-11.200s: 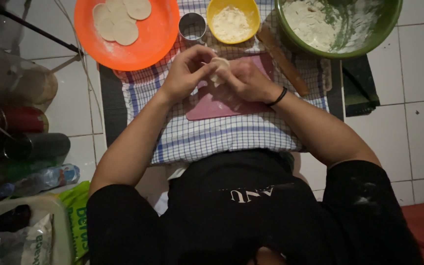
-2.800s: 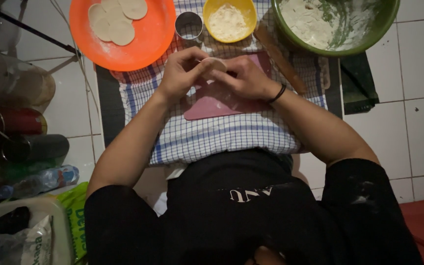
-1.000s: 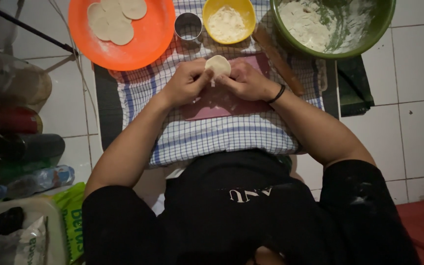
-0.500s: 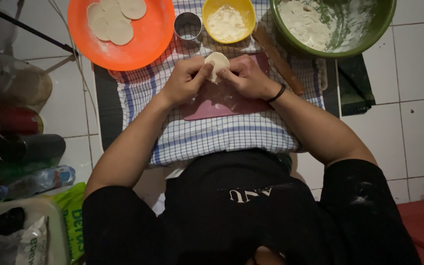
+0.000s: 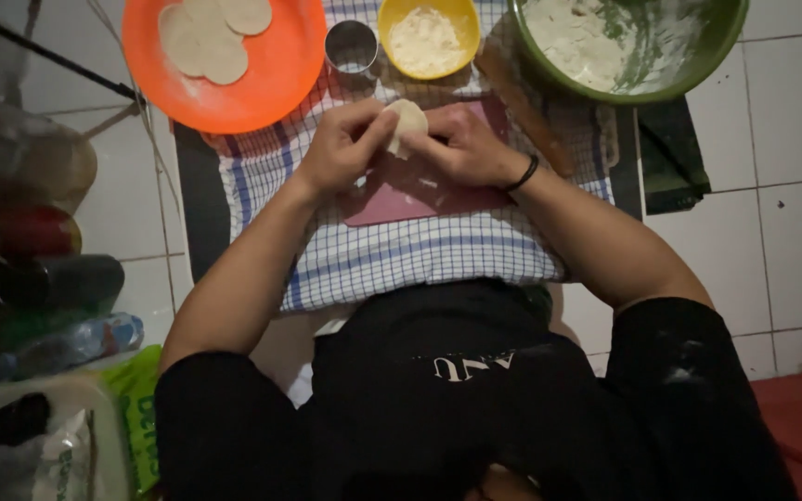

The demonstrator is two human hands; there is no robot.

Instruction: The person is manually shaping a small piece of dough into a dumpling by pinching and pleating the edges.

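Note:
Both hands meet over a pink cutting mat (image 5: 392,199) on a checked cloth (image 5: 420,255). My left hand (image 5: 341,148) and my right hand (image 5: 461,148) pinch a small folded piece of pale dough (image 5: 407,121) between their fingertips. A black band circles my right wrist. An orange plate (image 5: 252,79) with round dough wrappers (image 5: 211,32) lies at the far left. A small metal cup (image 5: 352,44) and a yellow bowl (image 5: 427,37) of pale filling stand just beyond the hands.
A large green bowl (image 5: 638,46) dusted with flour sits at the far right, a wooden rolling pin (image 5: 522,102) beside it. Bottles and jars (image 5: 39,278) and a plastic bag (image 5: 58,445) crowd the left. White floor tiles surround the cloth.
The dough piece has stayed between both hands throughout; the fingers have shifted around it, and it now shows folded at the fingertips, held slightly higher than a few seconds ago.

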